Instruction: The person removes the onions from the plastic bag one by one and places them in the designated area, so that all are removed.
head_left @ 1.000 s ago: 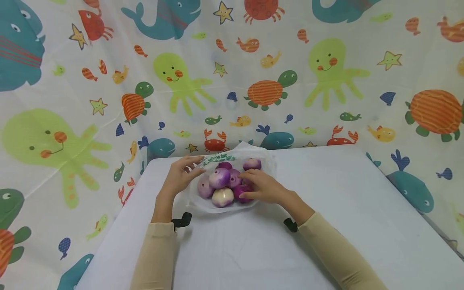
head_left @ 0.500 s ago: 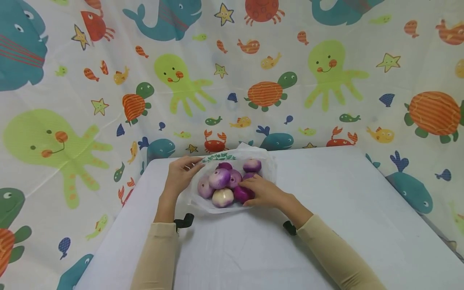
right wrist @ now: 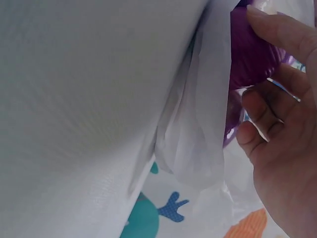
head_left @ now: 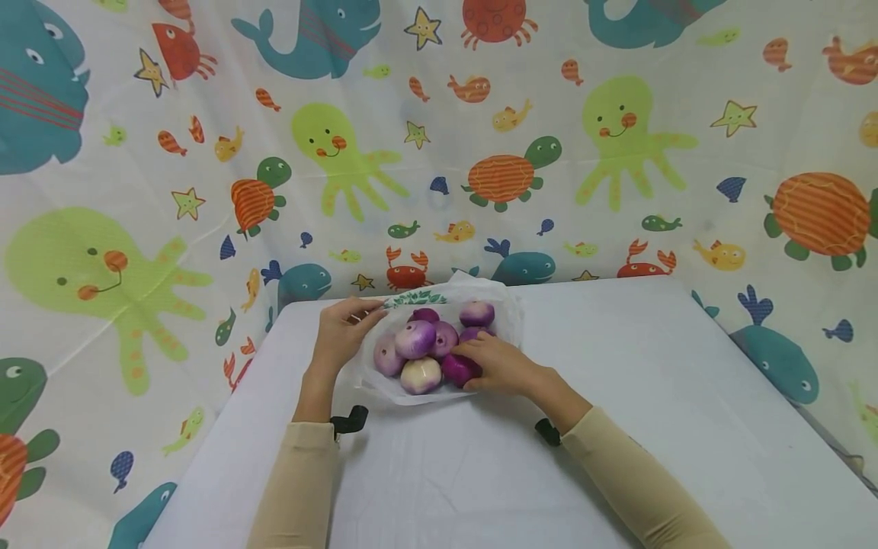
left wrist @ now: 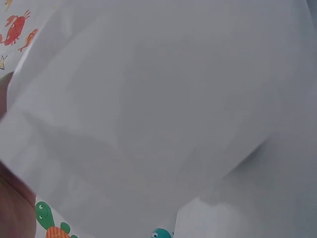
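Observation:
Several purple onions (head_left: 415, 339) lie in a white plastic bag (head_left: 507, 305) with a green leaf print, its mouth open towards me. At the bag's left rim, my left hand (head_left: 338, 332) pinches the plastic between thumb and fingers; in the left wrist view the white sheet of the bag (left wrist: 148, 99) hides most of that hand. My right hand (head_left: 506, 366) reaches into the bag's right side and grips a dark purple onion (head_left: 457, 369). The right wrist view has thumb and fingers curled round this glossy onion (right wrist: 252, 49). A pale onion (head_left: 421, 375) sits just left of it.
The bag lies towards the far edge of a white-covered table (head_left: 439, 473). Behind and to the left hangs a curtain (head_left: 439, 114) printed with sea animals. Each wrist wears a black camera mount (head_left: 350, 419).
My right hand has shifted slightly down and closed its fingers round the dark purple onion. My left hand has drawn thumb and fingers together on the bag's rim.

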A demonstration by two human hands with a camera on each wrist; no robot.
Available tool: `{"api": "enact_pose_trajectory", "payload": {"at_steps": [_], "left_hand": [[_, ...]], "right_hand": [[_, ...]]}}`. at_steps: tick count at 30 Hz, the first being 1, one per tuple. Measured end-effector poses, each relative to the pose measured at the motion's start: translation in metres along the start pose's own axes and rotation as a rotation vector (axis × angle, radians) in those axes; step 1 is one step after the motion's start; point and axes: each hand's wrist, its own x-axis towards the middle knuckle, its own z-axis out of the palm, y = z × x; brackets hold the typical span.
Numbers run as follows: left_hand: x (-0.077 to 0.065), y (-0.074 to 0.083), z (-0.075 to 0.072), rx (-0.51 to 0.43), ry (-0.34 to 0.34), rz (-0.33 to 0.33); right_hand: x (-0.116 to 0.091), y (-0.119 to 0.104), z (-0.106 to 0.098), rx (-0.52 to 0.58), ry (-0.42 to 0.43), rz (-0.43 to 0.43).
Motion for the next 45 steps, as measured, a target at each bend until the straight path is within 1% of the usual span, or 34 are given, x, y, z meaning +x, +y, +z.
{"api": "enact_pose_trajectory", "payload": {"at_steps": [2,5,9,12,16,21,26,29,35,39,42,45], "left_hand": [[0.000,0.000,0.001,-0.001,0.006,0.003],[0.002,0.001,0.001,-0.004,0.026,0.023],[0.004,0.002,0.003,-0.020,0.053,0.059],[0.004,0.002,0.004,-0.034,0.061,0.064],[0.003,0.002,0.005,-0.035,0.060,0.049],[0.002,0.003,0.006,-0.030,0.057,0.038],[0.001,0.002,0.008,-0.035,0.061,0.054],[0.001,0.001,0.008,-0.032,0.060,0.067],[-0.001,-0.002,0.007,-0.013,0.057,0.072],[-0.001,-0.003,0.007,-0.017,0.053,0.082],[0.000,-0.002,0.008,-0.022,0.055,0.086],[0.000,-0.001,0.009,-0.021,0.070,0.075]], "right_hand": [[-0.001,0.001,-0.003,0.024,-0.008,0.015],[-0.002,0.001,-0.008,0.072,-0.009,0.042],[-0.005,0.003,-0.018,0.154,0.013,0.088],[-0.007,0.006,-0.027,0.226,0.046,0.125],[-0.012,0.011,-0.037,0.325,0.110,0.155],[-0.016,0.019,-0.047,0.369,0.207,0.143],[-0.022,0.024,-0.057,0.406,0.338,0.139],[-0.024,0.029,-0.063,0.456,0.406,0.140],[-0.030,0.043,-0.068,0.550,0.506,0.176],[-0.033,0.053,-0.071,0.570,0.550,0.201],[-0.036,0.061,-0.073,0.555,0.576,0.241],[-0.041,0.072,-0.074,0.541,0.623,0.292]]}}
